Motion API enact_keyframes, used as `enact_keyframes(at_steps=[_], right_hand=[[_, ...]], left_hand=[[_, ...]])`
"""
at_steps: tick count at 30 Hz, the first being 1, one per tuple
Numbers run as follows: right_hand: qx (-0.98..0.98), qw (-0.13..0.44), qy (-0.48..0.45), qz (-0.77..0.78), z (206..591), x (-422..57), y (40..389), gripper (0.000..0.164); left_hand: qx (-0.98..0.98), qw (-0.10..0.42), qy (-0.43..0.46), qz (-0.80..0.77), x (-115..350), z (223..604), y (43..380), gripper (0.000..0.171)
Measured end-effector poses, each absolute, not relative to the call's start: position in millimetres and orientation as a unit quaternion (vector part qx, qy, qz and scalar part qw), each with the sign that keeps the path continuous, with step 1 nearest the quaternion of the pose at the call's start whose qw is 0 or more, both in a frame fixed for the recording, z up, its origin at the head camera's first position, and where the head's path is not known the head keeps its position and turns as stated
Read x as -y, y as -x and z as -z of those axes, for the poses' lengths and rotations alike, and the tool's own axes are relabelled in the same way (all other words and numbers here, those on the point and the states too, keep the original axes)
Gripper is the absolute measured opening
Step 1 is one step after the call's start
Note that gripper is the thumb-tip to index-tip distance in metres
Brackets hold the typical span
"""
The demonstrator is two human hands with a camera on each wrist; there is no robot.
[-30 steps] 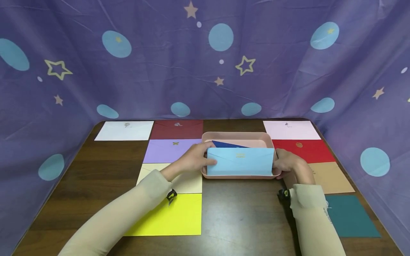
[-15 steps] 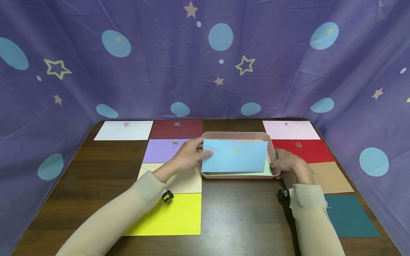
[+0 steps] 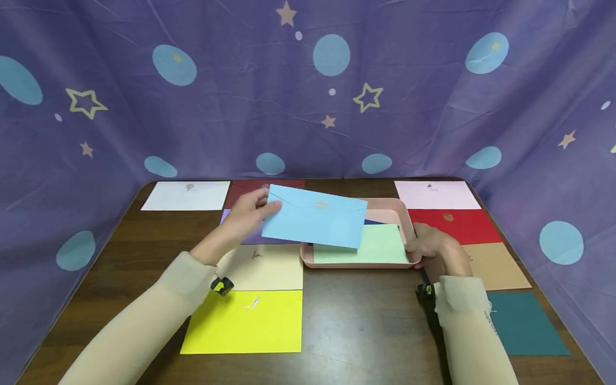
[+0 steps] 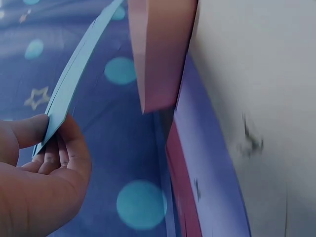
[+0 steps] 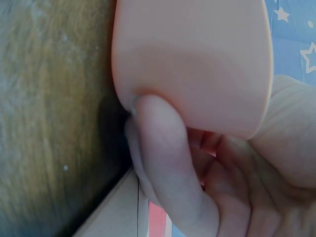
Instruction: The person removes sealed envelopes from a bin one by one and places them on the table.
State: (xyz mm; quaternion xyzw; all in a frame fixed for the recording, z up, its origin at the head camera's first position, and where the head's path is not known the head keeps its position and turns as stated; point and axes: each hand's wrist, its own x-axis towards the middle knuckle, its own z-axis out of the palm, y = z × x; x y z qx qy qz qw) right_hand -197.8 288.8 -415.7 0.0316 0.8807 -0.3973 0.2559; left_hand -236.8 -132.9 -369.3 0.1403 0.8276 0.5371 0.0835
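Note:
My left hand point(image 3: 240, 218) pinches the left end of a light blue envelope point(image 3: 315, 216), thumb on the near face and fingers behind. The envelope hangs tilted over the left part of a pink tray point(image 3: 389, 215), its right end lower. In the left wrist view the envelope point(image 4: 74, 69) shows nearly edge-on and slightly bowed. Inside the tray lie a pale green envelope point(image 3: 382, 246) and, behind it, a dark blue one, mostly hidden. My right hand point(image 3: 432, 243) grips the tray's right side near its front corner; the right wrist view shows bent fingers point(image 5: 163, 133) against the tray's outer wall.
Left of the tray lie white point(image 3: 185, 196), dark red point(image 3: 236, 191), purple point(image 3: 279, 238), cream point(image 3: 269, 270) and yellow point(image 3: 245, 326) envelopes. On the right are pale pink point(image 3: 438, 195), red point(image 3: 471, 227), tan point(image 3: 500, 267) and teal point(image 3: 526, 323) ones. A purple curtain point(image 3: 240, 128) stands behind the table.
My left hand has raised the light blue envelope out of the tray and moved it left, uncovering the pale green envelope. The right hand stays on the tray.

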Motion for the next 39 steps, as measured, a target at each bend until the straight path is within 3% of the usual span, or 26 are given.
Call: enact_keyframes(at_steps=[12,23,30,34,39], right_hand=[[-0.889,0.252,-0.038,0.381,416.3,-290.2,199.3,0.061],[-0.888,0.255,-0.03,0.382,415.0,-287.9,198.8,0.056],[-0.889,0.257,-0.03,0.379,413.7,-286.1,197.5,0.054],[-0.89,0.255,-0.033,0.376,413.9,-286.5,197.5,0.054],[-0.891,0.253,-0.032,0.375,414.0,-287.0,198.5,0.052]], left_hand=[[-0.825,0.035,-0.065,-0.56,216.6,355.9,247.5,0.04],[-0.872,-0.008,-0.008,-0.489,298.8,361.6,242.9,0.057],[-0.901,-0.028,0.029,-0.432,348.7,366.5,237.2,0.057],[-0.903,-0.015,0.035,-0.429,374.2,363.8,235.8,0.061],[-0.907,0.038,0.038,-0.417,400.0,363.2,237.4,0.071]])
